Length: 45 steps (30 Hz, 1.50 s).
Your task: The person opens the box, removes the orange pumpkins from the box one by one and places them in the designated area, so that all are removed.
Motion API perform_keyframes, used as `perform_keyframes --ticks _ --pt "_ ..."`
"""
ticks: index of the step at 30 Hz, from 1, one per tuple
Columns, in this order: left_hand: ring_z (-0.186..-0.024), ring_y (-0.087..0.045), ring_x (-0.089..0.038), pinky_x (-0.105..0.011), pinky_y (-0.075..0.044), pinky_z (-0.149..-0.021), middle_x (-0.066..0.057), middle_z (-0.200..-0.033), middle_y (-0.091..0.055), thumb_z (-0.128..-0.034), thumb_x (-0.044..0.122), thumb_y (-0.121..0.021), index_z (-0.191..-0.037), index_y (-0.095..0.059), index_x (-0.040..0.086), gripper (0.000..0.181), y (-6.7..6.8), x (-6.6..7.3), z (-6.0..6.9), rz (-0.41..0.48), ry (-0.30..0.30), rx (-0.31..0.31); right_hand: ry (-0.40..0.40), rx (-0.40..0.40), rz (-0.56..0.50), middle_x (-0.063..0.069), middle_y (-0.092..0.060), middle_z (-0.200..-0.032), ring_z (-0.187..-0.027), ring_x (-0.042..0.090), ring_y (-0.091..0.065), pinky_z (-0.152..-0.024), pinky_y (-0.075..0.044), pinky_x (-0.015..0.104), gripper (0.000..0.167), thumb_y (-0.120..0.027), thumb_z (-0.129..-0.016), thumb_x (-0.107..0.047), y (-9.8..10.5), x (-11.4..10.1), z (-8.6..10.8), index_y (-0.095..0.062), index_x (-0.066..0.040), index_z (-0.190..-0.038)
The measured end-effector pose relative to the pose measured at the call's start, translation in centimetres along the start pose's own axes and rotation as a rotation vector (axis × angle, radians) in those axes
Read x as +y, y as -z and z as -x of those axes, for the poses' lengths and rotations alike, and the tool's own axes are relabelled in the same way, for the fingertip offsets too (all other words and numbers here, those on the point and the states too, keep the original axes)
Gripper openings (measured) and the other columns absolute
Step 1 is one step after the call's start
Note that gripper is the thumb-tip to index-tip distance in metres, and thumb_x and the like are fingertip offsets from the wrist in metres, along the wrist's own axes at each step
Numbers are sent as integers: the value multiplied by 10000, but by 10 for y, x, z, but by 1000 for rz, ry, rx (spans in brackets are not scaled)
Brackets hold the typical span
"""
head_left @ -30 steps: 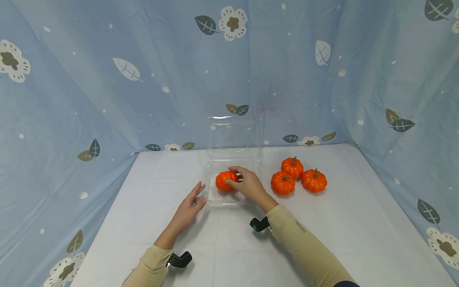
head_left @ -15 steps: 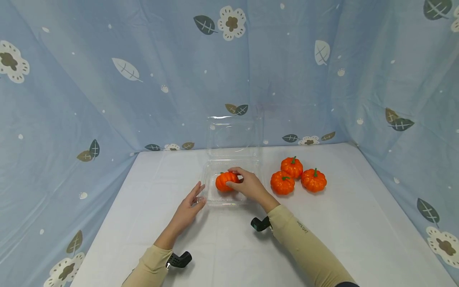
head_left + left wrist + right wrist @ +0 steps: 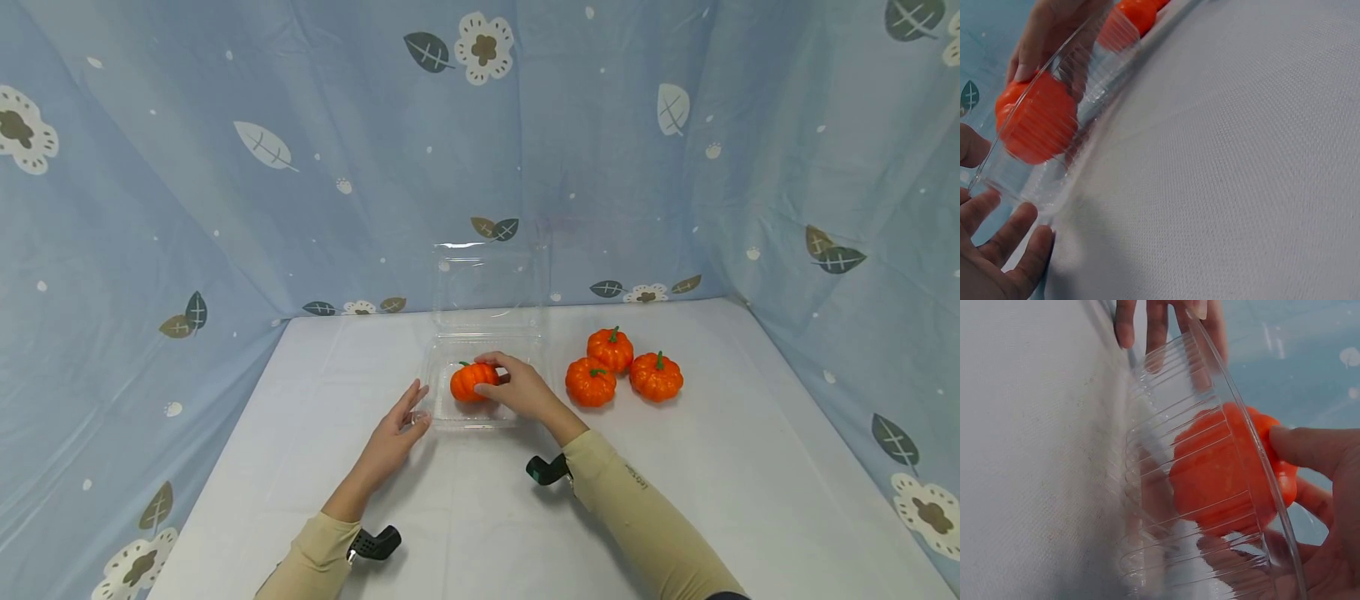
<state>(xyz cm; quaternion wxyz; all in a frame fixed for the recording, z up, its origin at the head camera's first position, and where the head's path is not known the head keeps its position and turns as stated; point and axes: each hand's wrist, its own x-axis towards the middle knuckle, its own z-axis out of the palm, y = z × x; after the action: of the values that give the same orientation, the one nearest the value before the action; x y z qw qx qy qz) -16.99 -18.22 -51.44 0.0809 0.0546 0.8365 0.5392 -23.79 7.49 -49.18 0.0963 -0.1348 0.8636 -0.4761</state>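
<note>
A small orange toy pumpkin (image 3: 471,382) with a green stem is inside the clear hinged plastic container (image 3: 452,412). My right hand (image 3: 528,392) grips the pumpkin from its right side, thumb near the front and fingers behind. At the container's front left corner, my left hand (image 3: 392,437) touches the wall and rim with fairly straight, spread fingers. Through the ribbed clear wall, the left wrist view shows the pumpkin (image 3: 1038,119) low in the container. The right wrist view shows the right thumb (image 3: 1304,447) against the pumpkin's side.
The transparent lid (image 3: 491,287) stands raised behind the container. Three more pumpkins, at the back (image 3: 611,350), front (image 3: 590,383) and right (image 3: 656,377), sit close together on the white tabletop (image 3: 720,467). A blue patterned curtain (image 3: 360,167) surrounds the table.
The pumpkin has turned slightly in the container, and its green stem has come into view at the top. My right hand has shifted a little with it. My left hand has stayed put.
</note>
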Motion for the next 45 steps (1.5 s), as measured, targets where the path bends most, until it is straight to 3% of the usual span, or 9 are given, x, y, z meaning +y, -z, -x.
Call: perform_keyframes --ticks 12,17,23,31,45 --pt "-1413 -435 -387 -585 -255 -1188 -32 -1621 -374 -1050 212 -582 -1636 -211 130 698 -1 -1 -1 -10 -20 3 24 -22 -3 43 -617 -1366 -1131 285 -648 -940 -560 436 497 -715 -962 -344 1 0 1 -589 -186 -1416" --pt "-1395 -451 -400 -560 -261 -1193 -91 -1616 -374 -1044 162 -583 -1628 -213 82 696 -1 -2 -1 -1 -57 5 24 -40 -27 29 -633 -1318 -1098 264 -647 -938 -556 418 423 -740 -946 -295 4 -2 2 -625 -194 -1340" --pt "-1389 -452 -417 -574 -270 -1184 -111 -1607 -386 -1035 167 -601 -1622 -236 76 697 0 0 0 28 -57 13 25 -53 -30 39 -609 -1328 -1135 280 -625 -942 -551 431 404 -748 -930 -241 4 -1 2 -614 -170 -1304" --pt "-1398 -442 -416 -575 -277 -1181 -94 -1610 -387 -1036 178 -601 -1623 -239 90 695 0 0 0 13 -43 13 57 -1 -19 42 -598 -1345 -1152 297 -616 -962 -546 436 460 -767 -923 -260 5 3 2 -613 -167 -1346" --pt "-1390 -451 -409 -577 -283 -1177 -90 -1608 -393 -1033 176 -605 -1621 -249 94 693 -1 -1 0 33 -47 19 116 69 -26 52 -573 -1317 -1157 299 -629 -944 -565 396 427 -804 -894 -257 19 1 17 -630 -183 -1277"
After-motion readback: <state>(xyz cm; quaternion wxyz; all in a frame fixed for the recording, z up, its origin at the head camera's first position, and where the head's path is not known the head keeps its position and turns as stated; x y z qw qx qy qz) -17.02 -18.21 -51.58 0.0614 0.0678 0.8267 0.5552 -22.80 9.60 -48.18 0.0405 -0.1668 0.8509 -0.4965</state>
